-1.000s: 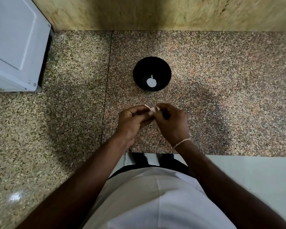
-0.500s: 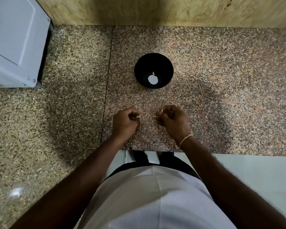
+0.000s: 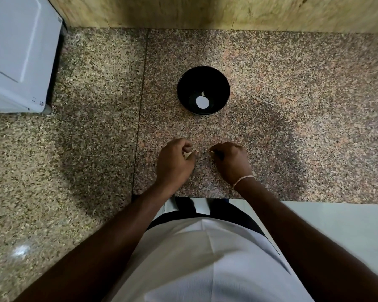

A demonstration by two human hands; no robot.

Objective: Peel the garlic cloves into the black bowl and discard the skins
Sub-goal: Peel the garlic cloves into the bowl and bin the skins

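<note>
The black bowl [image 3: 184, 83] stands on the speckled granite counter, beyond both hands. A round white patch and a small pale piece show at its bottom; I cannot tell whether they are garlic or glare. My left hand [image 3: 175, 163] is curled shut on a pale garlic clove [image 3: 189, 154], which peeks out at the fingertips. My right hand [image 3: 230, 162], a short gap to its right, pinches a thin pale sliver of garlic skin [image 3: 211, 151]. Both hands hover near the counter's front, well short of the bowl.
A white appliance [image 3: 20, 53] sits at the back left of the granite counter [image 3: 303, 127]. A beige stone wall [image 3: 205, 12] runs along the back. The counter's front edge lies just behind my wrists, with pale floor [image 3: 336, 225] below on the right.
One second ago the hands were joined on the clove. They have pulled apart, left and right, each keeping a pale piece. The bowl has not moved on the counter.
</note>
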